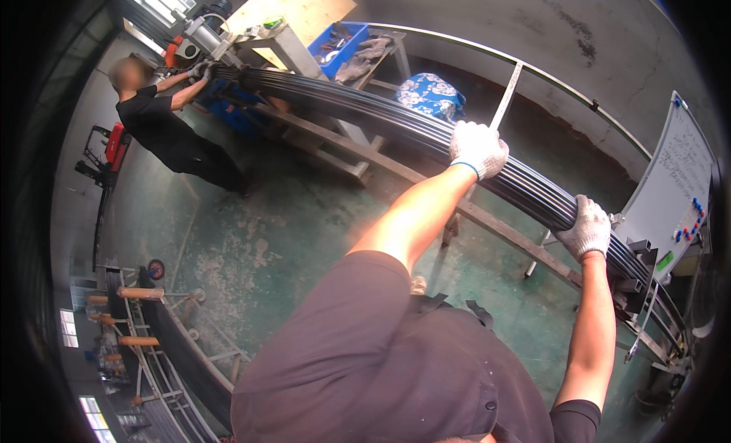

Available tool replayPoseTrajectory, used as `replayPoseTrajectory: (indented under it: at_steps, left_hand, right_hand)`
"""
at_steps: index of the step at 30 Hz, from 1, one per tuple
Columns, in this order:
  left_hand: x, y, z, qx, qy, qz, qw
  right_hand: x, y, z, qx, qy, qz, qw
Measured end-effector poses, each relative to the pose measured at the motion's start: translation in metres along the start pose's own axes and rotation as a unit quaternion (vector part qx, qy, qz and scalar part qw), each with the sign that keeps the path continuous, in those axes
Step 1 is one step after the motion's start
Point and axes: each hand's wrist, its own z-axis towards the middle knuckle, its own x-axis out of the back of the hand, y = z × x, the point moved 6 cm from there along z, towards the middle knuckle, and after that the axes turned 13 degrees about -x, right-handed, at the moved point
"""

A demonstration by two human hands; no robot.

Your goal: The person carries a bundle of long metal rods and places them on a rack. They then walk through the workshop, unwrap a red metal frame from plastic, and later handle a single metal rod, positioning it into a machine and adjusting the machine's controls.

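A long bundle of black rods or tubes (pixel 533 185) runs from the upper left across to the lower right, lying along a metal frame (pixel 499 223). Wearing a white knit glove, my left hand (pixel 478 149) is wrapped over the bundle near its middle. Farther right, my right hand (pixel 590 225), also gloved, grips the same bundle from above. At the far left end, a co-worker's gloved hands (pixel 199 70) are on the bundle beside a machine with a grey cylinder (pixel 204 36). The undersides of my fingers are hidden by the rods.
Behind the bundle are a blue bin (pixel 339 48), grey gloves (pixel 364 58) and a flower-patterned cover (pixel 431 94). A whiteboard (pixel 670 176) with magnets stands right. The co-worker (pixel 164 123) stands left. A rack with orange rollers (pixel 141 293) is at lower left.
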Motion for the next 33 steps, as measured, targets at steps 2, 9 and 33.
replayPoseTrajectory:
  at_steps: [2, 9, 33]
  left_hand:
    - [-0.001, 0.0, 0.0, -0.004, 0.008, 0.006, 1.0]
    - [-0.001, 0.002, 0.001, -0.002, -0.001, 0.006, 1.0]
    - [0.004, 0.005, -0.002, -0.005, -0.009, 0.029, 1.0]
  right_hand:
    - [0.002, 0.0, -0.001, 0.001, 0.005, 0.0, 1.0]
    - [-0.003, 0.003, 0.001, -0.007, -0.008, -0.004, 1.0]
    - [0.004, 0.001, -0.002, 0.013, -0.022, -0.019, 0.999]
